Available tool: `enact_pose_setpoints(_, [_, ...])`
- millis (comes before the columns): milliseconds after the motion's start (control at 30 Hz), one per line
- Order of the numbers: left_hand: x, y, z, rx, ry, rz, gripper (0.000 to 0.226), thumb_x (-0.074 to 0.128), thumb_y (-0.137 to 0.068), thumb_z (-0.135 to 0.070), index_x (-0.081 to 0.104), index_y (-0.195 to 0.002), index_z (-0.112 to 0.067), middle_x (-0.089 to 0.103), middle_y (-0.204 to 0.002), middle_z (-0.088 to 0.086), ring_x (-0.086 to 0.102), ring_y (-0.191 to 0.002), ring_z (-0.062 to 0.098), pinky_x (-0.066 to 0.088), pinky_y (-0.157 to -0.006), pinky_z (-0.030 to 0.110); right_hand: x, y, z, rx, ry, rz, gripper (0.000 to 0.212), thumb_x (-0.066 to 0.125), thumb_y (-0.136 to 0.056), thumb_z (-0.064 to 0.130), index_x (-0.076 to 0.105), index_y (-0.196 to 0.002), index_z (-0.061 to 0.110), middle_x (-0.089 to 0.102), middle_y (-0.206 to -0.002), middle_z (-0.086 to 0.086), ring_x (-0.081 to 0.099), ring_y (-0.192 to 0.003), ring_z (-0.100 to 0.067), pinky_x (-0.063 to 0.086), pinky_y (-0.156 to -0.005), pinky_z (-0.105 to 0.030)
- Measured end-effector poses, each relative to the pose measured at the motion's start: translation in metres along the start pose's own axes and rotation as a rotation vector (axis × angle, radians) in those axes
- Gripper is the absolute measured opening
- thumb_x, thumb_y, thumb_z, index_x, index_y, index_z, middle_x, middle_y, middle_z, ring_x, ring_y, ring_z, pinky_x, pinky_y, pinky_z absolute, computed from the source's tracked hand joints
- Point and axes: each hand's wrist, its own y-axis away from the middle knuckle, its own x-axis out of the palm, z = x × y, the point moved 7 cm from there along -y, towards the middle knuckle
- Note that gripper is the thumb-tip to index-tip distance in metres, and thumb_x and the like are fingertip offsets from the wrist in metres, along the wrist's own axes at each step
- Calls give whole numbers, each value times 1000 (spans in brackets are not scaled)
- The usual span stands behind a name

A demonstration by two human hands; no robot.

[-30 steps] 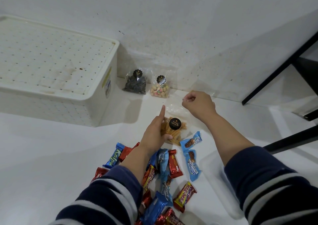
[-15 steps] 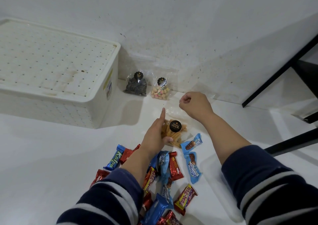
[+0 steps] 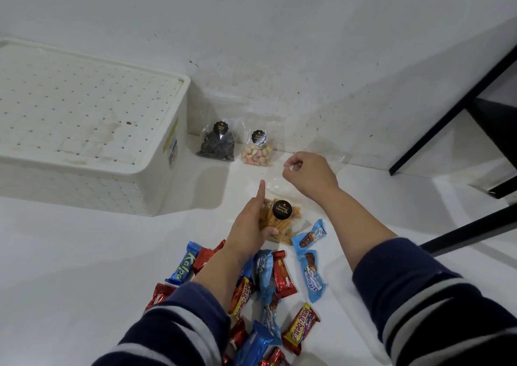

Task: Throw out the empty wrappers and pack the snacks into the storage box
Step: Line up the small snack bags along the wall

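Observation:
A clear bag of orange stick snacks [image 3: 275, 223] with a round black label lies on the white floor. My left hand [image 3: 250, 225] grips its left side with the thumb across it and the forefinger pointing straight out. My right hand [image 3: 309, 173] hovers just beyond the bag with curled fingers, thumb and forefinger pinched on what looks like the bag's clear top. The white storage box [image 3: 156, 186] stands at the left with its perforated lid on. A pile of wrapped chocolate bars [image 3: 279, 274] in blue and red lies between my forearms.
Two more clear bags lean on the wall: dark spiral cookies [image 3: 215, 144] and pastel biscuits [image 3: 257, 154]. Black furniture legs [image 3: 453, 110] slant down at the right. The white wall is close behind the bags.
My right hand has crept slightly left over the bag's top. My left hand keeps the same grip on the stick snack bag.

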Motion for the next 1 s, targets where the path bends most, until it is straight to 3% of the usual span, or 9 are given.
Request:
enact_pose_setpoints(467, [-1,2,-1,5,-16,-12,109,73,-79,-6,-3,-149,-41,49,-132,-1,46,-126,16,41,-107,41,2,2,11,-25,51,-7,5,59,-79,26,61,-77,31,60,-80,11,63,-85,-17,52,-75,-34])
enact_pose_setpoints(700, [-1,2,0,8,-24,-2,106,72,-80,-7,-2,-151,-36,48,-130,-5,44,-124,10,39,-105,30,6,3,17,-29,85,-1,7,56,-80,28,60,-82,32,61,-87,11,62,-88,-15,51,-78,-32])
enact_pose_setpoints(800, [-1,3,-2,16,-46,-5,106,73,-81,-7,-2,-150,-36,47,-129,-7,42,-120,5,37,-100,24,5,3,20,-37,83,-12,5,58,-79,28,60,-78,33,60,-80,11,62,-86,-16,48,-71,-29])
enact_pose_setpoints(1000, [-2,4,-3,12,-37,-6,106,73,-81,-7,-2,-150,-35,48,-134,-3,44,-126,10,37,-104,26,9,4,24,-40,100,13,11,57,-81,27,64,-88,29,59,-84,11,61,-88,-16,45,-75,-30])
